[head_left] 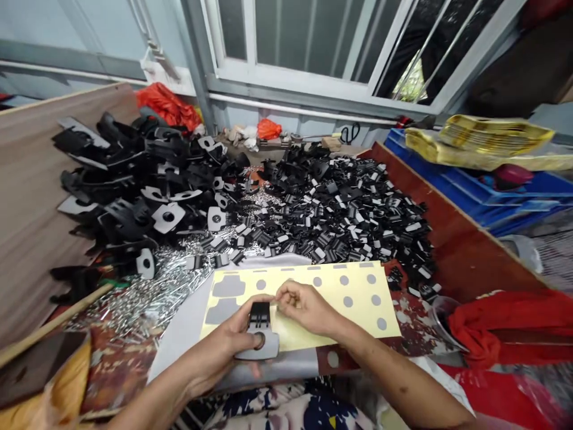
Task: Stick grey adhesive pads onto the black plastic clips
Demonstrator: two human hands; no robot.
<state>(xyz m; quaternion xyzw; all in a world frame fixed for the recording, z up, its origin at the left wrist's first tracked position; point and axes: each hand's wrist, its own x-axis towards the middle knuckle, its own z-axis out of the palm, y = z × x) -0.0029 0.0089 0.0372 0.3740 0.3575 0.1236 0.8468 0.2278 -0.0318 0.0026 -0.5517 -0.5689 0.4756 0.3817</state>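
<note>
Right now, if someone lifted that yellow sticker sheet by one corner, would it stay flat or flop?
The yellow sticker sheet looks thin as paper, so it would probably droop. It likely weighs little. Its surface looks glossy, perhaps slippery.

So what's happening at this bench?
A person's left hand holds a small black-and-grey plastic clip part over a pale yellow sticker backing sheet. The right hand pinches at the part's top edge. Behind lie a heap of small black clips, larger black brackets and shiny metal pins.
</note>
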